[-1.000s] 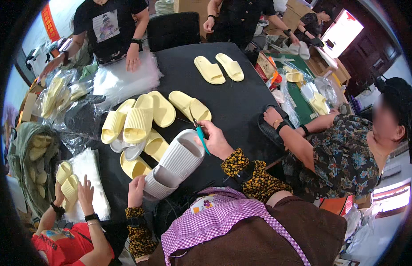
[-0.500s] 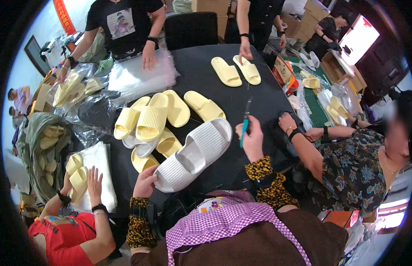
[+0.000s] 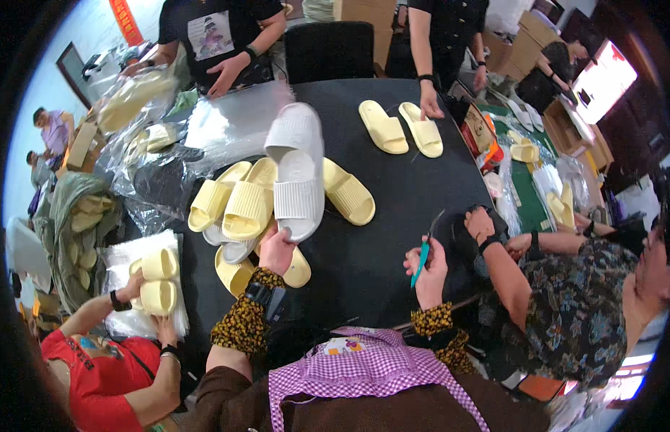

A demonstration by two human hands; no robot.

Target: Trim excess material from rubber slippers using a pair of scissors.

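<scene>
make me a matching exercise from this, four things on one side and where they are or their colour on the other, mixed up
Things
1. grey slippers
2. teal-handled tool
3. apron
4. chair

Places or colours
A. beyond the far edge of the table
B. held in the wearer's left hand
C. purple-and-white checks
D. held in the wearer's right hand

Pairs: 1-B, 2-D, 3-C, 4-A

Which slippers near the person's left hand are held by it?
The light grey slippers, held above the table by the left hand; the nearby yellow slippers and another grey slipper lie on it.
</scene>
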